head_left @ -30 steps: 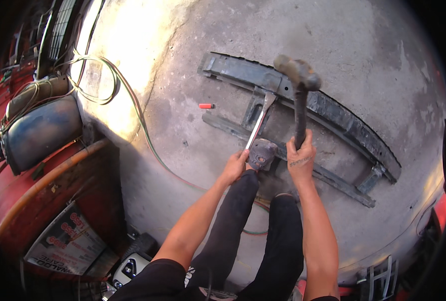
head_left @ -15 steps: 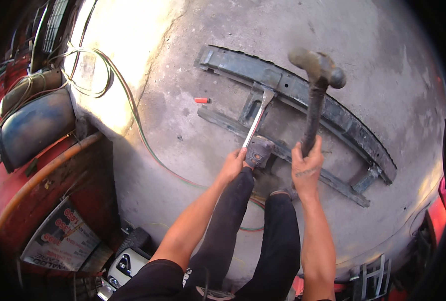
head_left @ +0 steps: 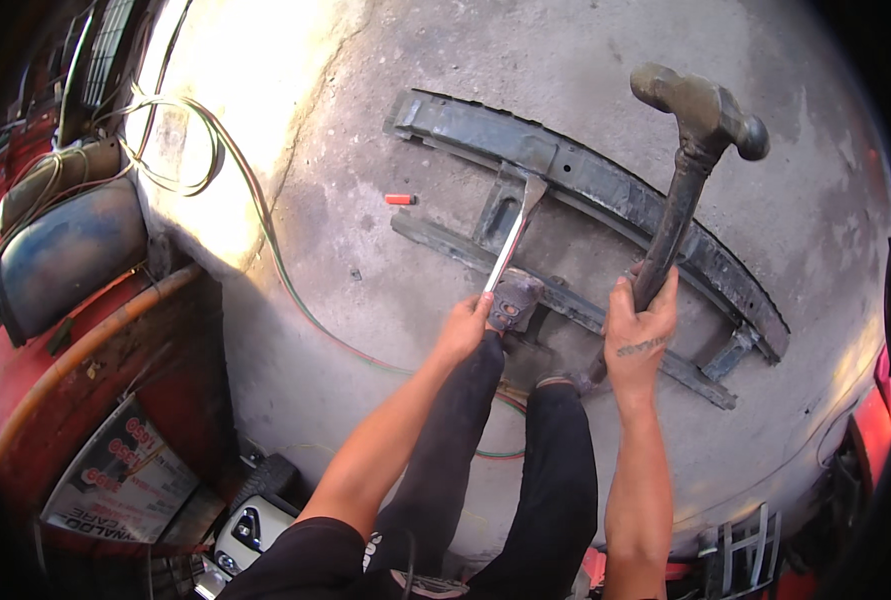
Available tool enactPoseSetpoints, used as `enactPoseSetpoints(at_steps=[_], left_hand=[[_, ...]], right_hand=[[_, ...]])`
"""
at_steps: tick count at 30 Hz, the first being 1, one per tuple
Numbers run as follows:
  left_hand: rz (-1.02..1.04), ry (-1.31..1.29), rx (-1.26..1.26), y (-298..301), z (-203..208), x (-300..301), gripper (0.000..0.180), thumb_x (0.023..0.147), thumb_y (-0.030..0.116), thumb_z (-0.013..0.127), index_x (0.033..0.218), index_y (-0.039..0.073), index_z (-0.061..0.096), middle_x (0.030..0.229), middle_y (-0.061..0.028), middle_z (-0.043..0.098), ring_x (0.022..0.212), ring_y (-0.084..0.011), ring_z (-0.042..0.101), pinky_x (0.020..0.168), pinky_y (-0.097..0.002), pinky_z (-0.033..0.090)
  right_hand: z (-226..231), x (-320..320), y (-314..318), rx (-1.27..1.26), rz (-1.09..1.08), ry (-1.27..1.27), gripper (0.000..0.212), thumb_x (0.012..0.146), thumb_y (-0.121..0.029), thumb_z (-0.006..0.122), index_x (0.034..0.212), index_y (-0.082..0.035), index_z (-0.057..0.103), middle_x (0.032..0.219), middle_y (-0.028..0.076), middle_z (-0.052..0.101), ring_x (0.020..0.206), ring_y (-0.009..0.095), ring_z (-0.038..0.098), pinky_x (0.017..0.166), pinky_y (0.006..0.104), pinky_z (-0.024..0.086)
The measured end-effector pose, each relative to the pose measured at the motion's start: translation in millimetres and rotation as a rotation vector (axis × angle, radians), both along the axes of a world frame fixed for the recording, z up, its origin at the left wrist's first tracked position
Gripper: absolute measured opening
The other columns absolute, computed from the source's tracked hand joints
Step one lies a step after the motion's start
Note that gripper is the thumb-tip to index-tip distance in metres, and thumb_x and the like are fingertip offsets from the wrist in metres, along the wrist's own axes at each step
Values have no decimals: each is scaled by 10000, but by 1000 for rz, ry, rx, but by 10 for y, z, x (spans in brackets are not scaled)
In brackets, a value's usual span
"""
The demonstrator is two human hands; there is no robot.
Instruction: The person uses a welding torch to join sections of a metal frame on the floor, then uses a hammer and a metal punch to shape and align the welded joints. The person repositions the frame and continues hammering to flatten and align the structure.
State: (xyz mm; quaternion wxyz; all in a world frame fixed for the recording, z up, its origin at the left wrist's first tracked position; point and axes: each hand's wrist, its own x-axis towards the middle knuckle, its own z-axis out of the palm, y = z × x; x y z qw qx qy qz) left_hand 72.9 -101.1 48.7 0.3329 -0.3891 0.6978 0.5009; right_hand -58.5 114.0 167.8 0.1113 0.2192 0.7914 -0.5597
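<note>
My left hand (head_left: 465,328) is closed around the lower end of a long steel chisel (head_left: 509,245) with a flared flat blade. Its tip meets the metal frame (head_left: 525,145) where a short crosspiece joins the curved beam. My right hand (head_left: 641,335) grips the dark handle of a ball-peen hammer (head_left: 700,112), its head raised well to the right of the chisel. The frame lies on the concrete, with a curved beam, a thinner straight rail and short crosspieces between them. My left shoe (head_left: 515,300) is at the straight rail, close to my left hand.
A small red object (head_left: 399,199) lies left of the frame. Green and red hoses (head_left: 283,268) run across the floor from a coil at the upper left. A gas cylinder (head_left: 70,255) and a rusty curved rim (head_left: 95,350) stand at the left. Metal parts (head_left: 750,550) lie lower right.
My right hand and the hammer have moved to the right, and the hammer head now shows sharply instead of blurred. The chisel stays at the same joint.
</note>
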Motion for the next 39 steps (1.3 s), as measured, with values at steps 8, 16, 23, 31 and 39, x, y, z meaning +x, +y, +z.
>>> enactPoseSetpoints(at_steps=[8,16,23,31,39], left_hand=[[-139,54,-45,-95,-121,87,558,1055,451,511,1061,-87,662,819,-134,643,764,-193,612,701,-376,491],[-179,36,-47,-19,541,488,481,1033,383,592,1188,-72,610,685,-49,579,556,-145,534,521,-340,435],[-118,-205,57,30,876,525,373,1005,213,660,1256,-34,537,607,18,485,429,-90,428,383,-286,335],[-697,38,-73,97,1078,234,378,970,188,665,1245,-47,555,732,-92,598,623,-179,582,570,-363,455],[-970,-1,28,1269,1793,-125,396,964,209,659,1261,-12,518,897,-255,678,851,-411,684,796,-451,522]], right_hand=[[-919,352,-8,211,444,-275,248,872,-114,614,1050,33,525,702,205,585,633,343,593,670,466,492],[-232,1037,411,-261,-97,-535,147,857,-75,560,967,13,516,634,85,544,461,185,542,447,350,453],[-162,2462,694,-447,-470,-757,223,865,-66,614,1064,-35,518,652,43,516,445,151,503,394,318,432],[542,2923,835,-640,-755,-982,202,886,-94,644,1036,-71,511,673,19,491,527,149,501,485,335,450],[1459,3156,1126,-737,-869,-861,259,889,-73,661,1100,-49,513,684,27,500,529,149,511,492,331,460]])
